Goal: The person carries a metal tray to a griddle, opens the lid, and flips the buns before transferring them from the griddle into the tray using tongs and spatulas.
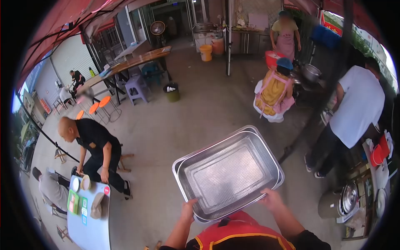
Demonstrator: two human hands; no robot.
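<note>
A rectangular metal tray (225,173) with deep walls and a perforated-looking bottom is held out in front of my red apron (239,229). My left hand (189,209) grips its near left corner, thumb over the rim. At the near right side, my right hand (271,199) is closed on the rim, with the fingers partly hidden beneath. Nothing lies inside the tray, and its inner wire handle or liner edge shows along the walls.
To the left, people sit by a small table (98,227). A long wooden table (137,58), a purple stool (136,88) and a dark bin (171,92) stand further back. On the right are co-workers, a large pot (311,73) and a shelf with a metal container (331,204).
</note>
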